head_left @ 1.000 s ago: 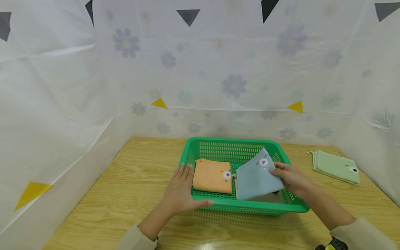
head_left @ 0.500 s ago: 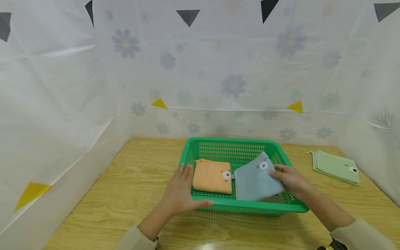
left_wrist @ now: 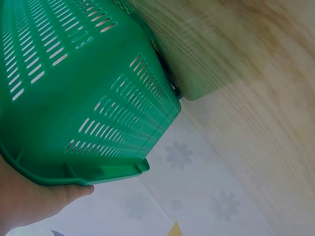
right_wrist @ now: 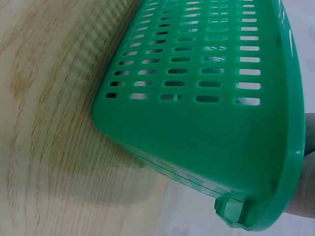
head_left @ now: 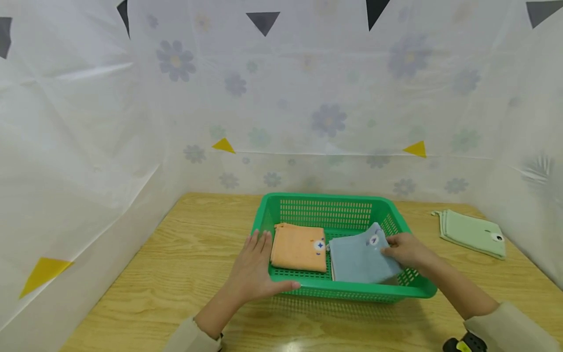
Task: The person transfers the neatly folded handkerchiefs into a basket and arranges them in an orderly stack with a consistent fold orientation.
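Observation:
A green plastic basket [head_left: 325,292] with slotted walls stands on the wooden table. My left hand [head_left: 251,274] rests on its front left corner, fingers straight and thumb along the front rim. In the basket's left half lies a folded orange towel [head_left: 296,248] with a small embroidered face. My right hand [head_left: 409,252] reaches over the right rim and pinches the right edge of a folded light blue towel [head_left: 362,261]. That towel lies low in the right half, its far right corner raised. A pale item beneath it is mostly hidden. Both wrist views show the basket's outer wall [left_wrist: 54,118].
A folded light green towel [head_left: 472,234] lies on the table [head_left: 198,239] to the right of the basket. White sheeting [head_left: 281,88] with printed flowers surrounds the table at the back and sides.
The light blue towel has come down flatter in the basket with my right hand still on its edge, covering more of the pale item below. My left hand has stayed put.

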Available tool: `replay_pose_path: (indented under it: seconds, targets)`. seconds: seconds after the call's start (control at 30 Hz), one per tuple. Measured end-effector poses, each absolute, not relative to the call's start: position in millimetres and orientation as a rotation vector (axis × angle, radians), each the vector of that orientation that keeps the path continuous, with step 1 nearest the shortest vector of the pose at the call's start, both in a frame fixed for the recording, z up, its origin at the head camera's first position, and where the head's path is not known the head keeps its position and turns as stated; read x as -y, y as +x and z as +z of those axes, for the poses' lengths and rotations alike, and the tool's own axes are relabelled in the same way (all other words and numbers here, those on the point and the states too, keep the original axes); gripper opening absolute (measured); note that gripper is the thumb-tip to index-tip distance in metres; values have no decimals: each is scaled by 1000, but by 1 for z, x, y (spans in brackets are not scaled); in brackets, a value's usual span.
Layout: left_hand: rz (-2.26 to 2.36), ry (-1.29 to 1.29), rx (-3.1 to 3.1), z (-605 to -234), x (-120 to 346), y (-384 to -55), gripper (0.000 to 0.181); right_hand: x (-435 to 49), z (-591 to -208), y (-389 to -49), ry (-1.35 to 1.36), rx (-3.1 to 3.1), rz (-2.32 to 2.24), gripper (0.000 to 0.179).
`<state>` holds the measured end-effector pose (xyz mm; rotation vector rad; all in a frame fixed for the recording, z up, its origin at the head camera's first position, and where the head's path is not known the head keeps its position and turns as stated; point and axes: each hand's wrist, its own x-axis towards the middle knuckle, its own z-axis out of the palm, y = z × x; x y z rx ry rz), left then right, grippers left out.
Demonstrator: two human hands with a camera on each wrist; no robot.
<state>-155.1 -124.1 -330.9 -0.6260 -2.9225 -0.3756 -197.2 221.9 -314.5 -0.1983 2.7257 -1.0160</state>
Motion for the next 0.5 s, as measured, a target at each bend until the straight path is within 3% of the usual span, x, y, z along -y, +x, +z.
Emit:
replay_pose_path:
  seconds: [0.23,0.5]
  targets:
    - [-376,-617,2926,-332,124,-155,129,-216,-311,-191,-291,-2839,-799,29]
    - [-380,-620,2923,-332,124,-155,129,-213,-297,-187,-319,-3014,-572,38]
